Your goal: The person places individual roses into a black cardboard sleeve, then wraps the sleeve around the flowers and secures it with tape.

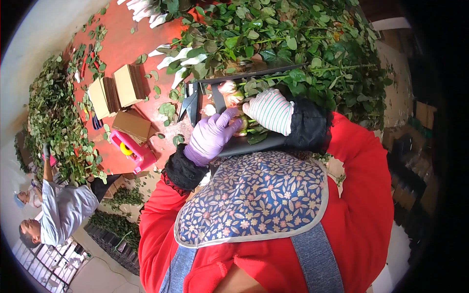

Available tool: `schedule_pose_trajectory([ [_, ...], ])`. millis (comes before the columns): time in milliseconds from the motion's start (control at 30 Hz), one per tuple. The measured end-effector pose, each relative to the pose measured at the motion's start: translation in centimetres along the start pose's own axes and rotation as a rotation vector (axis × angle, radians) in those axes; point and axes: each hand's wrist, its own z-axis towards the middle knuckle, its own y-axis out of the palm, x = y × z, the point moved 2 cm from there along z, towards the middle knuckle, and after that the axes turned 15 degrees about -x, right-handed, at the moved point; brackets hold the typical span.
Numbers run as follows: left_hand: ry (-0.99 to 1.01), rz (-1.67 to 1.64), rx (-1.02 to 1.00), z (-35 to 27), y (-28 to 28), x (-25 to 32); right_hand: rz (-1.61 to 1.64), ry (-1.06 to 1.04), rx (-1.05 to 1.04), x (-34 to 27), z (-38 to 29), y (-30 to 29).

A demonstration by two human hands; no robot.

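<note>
My left hand [210, 137], in a purple glove, reaches over pale pink rose blooms, fingers spread and tips touching them. Whether it grips one is hidden. Opposite it, my right hand [270, 110], in a striped knit glove, is curled just behind the blooms, around a rose stem that its fingers mostly hide. One rose bloom [231, 91] lies beyond my fingertips; another rose bloom [242, 126] shows beside my left thumb. The blooms lie in a black tray-like frame [253, 143], their leafy stems extending right. Black-handled shears [190, 104] rest at the frame's left side.
Leafy rose stems [278, 36] pile up beyond the frame, some with white mesh sleeves [179, 60]. Cardboard stacks [128, 86] and a pink tape dispenser [133, 150] occupy the red table [161, 36] leftward. Another person [66, 212] works at a far-left leafy heap [51, 110].
</note>
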Motion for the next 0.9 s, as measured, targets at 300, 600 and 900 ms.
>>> schedule_pose_trajectory([
  [300, 0.114, 0.201, 0.026, -1.0, 1.0, -0.8, -0.016, -0.014, 0.402, 1.4, -0.6, -3.4],
  [600, 0.102, 0.13, -0.018, -1.3, 1.0, -1.1, 0.007, 0.055, 0.104, 2.8, 1.9, -1.2],
  [900, 0.13, 0.072, 0.004, -1.4, 1.1, -1.3, 0.226, -0.082, 0.135, 5.3, 1.3, 0.2],
])
